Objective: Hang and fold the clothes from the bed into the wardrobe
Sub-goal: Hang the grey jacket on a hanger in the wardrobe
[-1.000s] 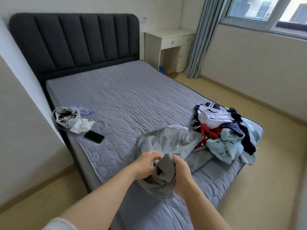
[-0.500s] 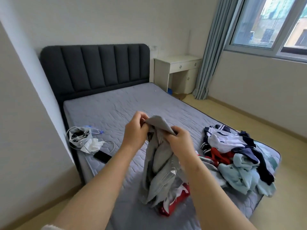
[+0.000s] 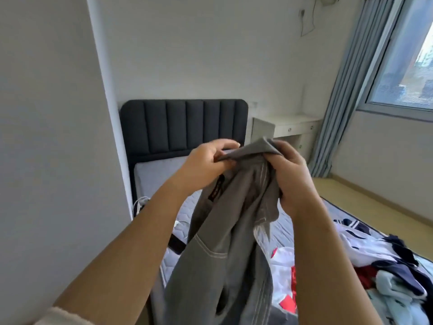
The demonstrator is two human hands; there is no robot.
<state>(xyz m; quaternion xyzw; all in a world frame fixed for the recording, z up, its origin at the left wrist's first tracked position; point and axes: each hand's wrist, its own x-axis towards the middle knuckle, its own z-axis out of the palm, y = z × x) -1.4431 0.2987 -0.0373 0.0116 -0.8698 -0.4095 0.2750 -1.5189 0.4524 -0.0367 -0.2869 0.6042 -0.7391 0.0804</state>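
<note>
Above the bed (image 3: 154,174), beside the heap of clothes (image 3: 386,261), a grey jacket (image 3: 222,254) hangs limp. It looks soft and fairly weighty, and is best taken at the shoulders. The left hand (image 3: 206,165) pinches its collar edge, and the right hand (image 3: 290,174) has its fingers clenched on bunched cloth.

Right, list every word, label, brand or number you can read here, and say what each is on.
No text can be read.
Dark label inside the grey jacket: red marks, too blurred to read.
Red print on the white garment on the bed: blurred and partly hidden, unreadable.
</note>
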